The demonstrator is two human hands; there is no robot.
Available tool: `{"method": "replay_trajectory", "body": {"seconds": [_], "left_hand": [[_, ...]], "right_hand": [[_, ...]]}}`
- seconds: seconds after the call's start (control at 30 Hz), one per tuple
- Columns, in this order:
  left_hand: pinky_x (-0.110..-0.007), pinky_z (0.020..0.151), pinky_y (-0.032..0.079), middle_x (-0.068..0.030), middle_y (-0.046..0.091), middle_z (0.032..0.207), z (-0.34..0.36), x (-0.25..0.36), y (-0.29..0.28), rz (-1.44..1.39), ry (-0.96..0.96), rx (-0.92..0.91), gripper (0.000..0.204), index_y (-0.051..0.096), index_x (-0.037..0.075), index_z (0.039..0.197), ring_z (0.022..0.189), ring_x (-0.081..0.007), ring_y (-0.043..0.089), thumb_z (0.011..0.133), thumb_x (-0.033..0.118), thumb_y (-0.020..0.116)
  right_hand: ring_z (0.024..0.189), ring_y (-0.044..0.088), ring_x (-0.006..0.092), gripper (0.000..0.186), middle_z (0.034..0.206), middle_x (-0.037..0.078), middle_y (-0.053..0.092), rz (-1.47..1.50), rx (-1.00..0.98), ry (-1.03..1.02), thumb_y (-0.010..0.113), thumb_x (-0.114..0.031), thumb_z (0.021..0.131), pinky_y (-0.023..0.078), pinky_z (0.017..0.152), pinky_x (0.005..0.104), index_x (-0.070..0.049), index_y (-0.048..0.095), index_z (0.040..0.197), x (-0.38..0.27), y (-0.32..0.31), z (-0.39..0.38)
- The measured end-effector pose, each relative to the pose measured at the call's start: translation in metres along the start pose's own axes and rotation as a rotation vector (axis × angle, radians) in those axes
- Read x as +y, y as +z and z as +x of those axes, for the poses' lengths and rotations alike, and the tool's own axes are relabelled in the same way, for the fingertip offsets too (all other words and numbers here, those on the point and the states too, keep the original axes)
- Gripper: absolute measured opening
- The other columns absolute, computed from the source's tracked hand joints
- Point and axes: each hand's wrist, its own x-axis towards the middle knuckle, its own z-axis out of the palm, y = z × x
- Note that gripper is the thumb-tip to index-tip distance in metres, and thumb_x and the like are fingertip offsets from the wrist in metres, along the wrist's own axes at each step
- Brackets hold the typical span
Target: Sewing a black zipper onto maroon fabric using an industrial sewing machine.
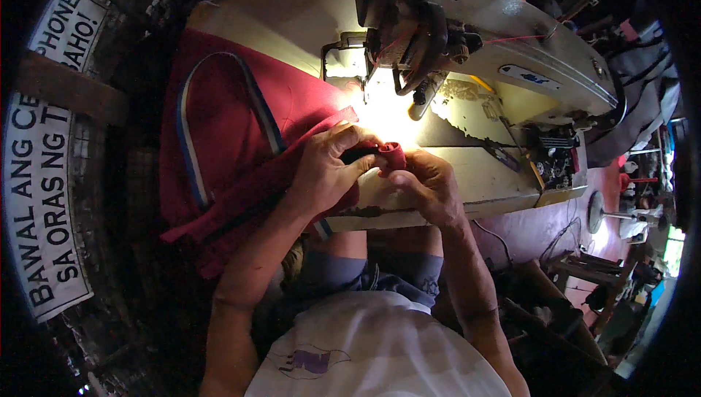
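A large piece of red cloth [241, 98] lies over the left of the sewing table [438, 178], its lower part hanging past the front edge. My left hand [332, 163] is closed in a pinch on a gathered edge of it. My right hand [431, 178] grips the same cloth where a small end curls into a loop [393, 155] between my fingers. What lies under the fingertips is hidden. A blue-and-white striped strap [191, 152] arches over the cloth. Just beyond my hands stands a sewing machine [420, 39], its needle area brightly lit.
Small tools, including scissors [502, 156], lie at the table's right, next to a tray of small metal parts [553, 163]. Red thread [511, 38] runs along the machine. A white sign [47, 200] hangs at the left. A standing fan [599, 211] is off to the right.
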Motion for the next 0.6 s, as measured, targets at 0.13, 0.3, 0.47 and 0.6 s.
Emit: {"method": "replay_trajectory", "body": {"seconds": [0.13,0.3,0.47,0.6], "left_hand": [[-0.034,0.079,0.053,-0.0108,0.07,0.092,0.004,0.006,0.004,0.106,-0.203,0.064,0.026,0.069,0.003,0.099,0.085,-0.0212,0.069,0.075,0.005,0.078],[-0.034,0.077,0.053,-0.0133,0.071,0.089,0.012,0.01,-0.003,0.168,-0.14,-0.048,0.023,0.071,0.001,0.098,0.084,-0.0219,0.069,0.077,0.008,0.076],[-0.032,0.076,0.052,-0.0132,0.072,0.091,0.015,0.003,-0.008,-0.003,-0.225,-0.13,0.026,0.072,0.001,0.102,0.081,-0.0173,0.068,0.077,0.009,0.077],[-0.027,0.075,0.051,-0.0036,0.067,0.09,0.016,0.002,-0.012,-0.133,-0.26,-0.195,0.021,0.071,-0.001,0.102,0.084,-0.0098,0.063,0.084,0.009,0.075]], "right_hand": [[0.087,0.063,0.0105,0.023,0.095,0.007,0.07,-0.039,0.076,0.024,0.063,-0.012,0.096,0.051,0.078,0.0256,0.003,0.064,0.113,0.005,0.005,0.005],[0.088,0.066,0.0119,0.023,0.097,0.007,0.07,-0.014,0.089,0.025,0.064,-0.01,0.094,0.053,0.08,0.0266,0.003,0.063,0.113,0.009,0.003,0.007],[0.088,0.066,0.0117,0.024,0.097,0.007,0.07,0.002,0.111,0.025,0.066,-0.009,0.093,0.053,0.08,0.0263,0.003,0.064,0.114,0.011,0.001,0.012],[0.089,0.066,0.0122,0.023,0.098,0.008,0.07,0.021,0.081,0.027,0.065,-0.006,0.092,0.054,0.081,0.0268,0.004,0.064,0.113,0.01,0.0,0.015]]}}
